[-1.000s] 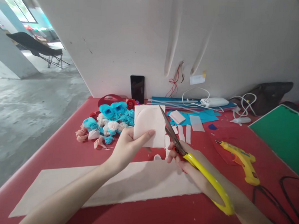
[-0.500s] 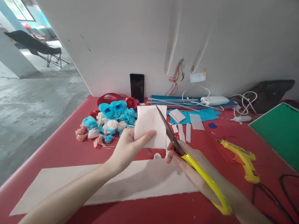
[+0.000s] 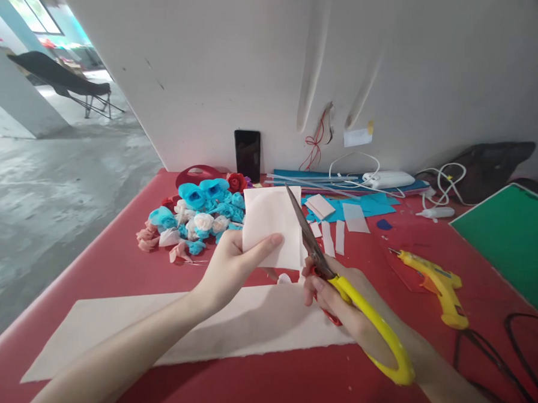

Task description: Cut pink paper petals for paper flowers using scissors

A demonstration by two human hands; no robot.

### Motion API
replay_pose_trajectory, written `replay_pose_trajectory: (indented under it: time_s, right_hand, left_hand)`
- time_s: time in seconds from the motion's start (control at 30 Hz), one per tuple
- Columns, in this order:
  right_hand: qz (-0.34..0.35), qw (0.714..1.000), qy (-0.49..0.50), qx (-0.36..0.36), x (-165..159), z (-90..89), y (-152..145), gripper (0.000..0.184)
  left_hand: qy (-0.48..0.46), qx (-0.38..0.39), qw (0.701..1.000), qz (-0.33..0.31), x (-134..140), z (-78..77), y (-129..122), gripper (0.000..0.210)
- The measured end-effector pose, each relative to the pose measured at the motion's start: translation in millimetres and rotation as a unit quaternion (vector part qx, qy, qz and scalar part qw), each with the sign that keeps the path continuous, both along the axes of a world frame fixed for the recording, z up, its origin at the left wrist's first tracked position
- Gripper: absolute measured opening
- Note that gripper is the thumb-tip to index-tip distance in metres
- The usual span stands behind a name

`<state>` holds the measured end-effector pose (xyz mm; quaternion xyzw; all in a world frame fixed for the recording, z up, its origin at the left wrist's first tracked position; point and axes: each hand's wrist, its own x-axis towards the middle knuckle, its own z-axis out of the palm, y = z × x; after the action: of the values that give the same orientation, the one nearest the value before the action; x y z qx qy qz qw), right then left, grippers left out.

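Observation:
My left hand [image 3: 236, 263] pinches a folded piece of white paper [image 3: 270, 216], thumb flat on its front and fingers hidden behind. In my right hand [image 3: 343, 295] is a pair of scissors [image 3: 375, 327] with yellow and red handles. Their dark metal blade slants up and left across the paper's right edge; how far the blades are apart I cannot tell. Below both hands lies a long white paper strip [image 3: 122, 326] on the red table [image 3: 241, 389]. A small white scrap [image 3: 285, 279] rests just under the held paper.
Blue, white and pink paper flowers [image 3: 202, 222] are heaped at left. A phone [image 3: 247, 154] leans on the back panel. Cut paper pieces [image 3: 328, 237] lie behind my right hand. A yellow glue gun [image 3: 436, 282], its black cable [image 3: 491, 345] and a green board [image 3: 510, 244] are at right.
The scissors' handles have shifted slightly, so more of the red handle shows below my right fingers. The paper's lower right corner hangs a little farther right. My left hand keeps its grip.

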<state>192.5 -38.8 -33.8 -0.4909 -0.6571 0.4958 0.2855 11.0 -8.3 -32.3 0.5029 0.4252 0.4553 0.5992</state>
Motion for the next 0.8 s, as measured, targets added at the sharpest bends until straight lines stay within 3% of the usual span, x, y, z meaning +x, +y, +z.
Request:
replay_pose_trajectory:
  time_s: [0.4, 0.6, 0.8]
  right_hand:
    - [0.006, 1.000, -0.001, 0.028, -2, -11.9, -7, 0.028]
    - [-0.021, 0.999, 0.035, 0.024, -7, -7.7, -9, 0.037]
    - [-0.035, 0.998, 0.060, -0.003, -8, -5.9, -13, 0.028]
  left_hand:
    - [-0.048, -0.008, 0.999, -0.005, 0, 2.3, -1, 0.027]
    - [-0.041, -0.008, 0.999, -0.003, -1, 2.7, -2, 0.030]
    - [-0.027, -0.004, 1.000, 0.009, -3, 3.1, 0, 0.031]
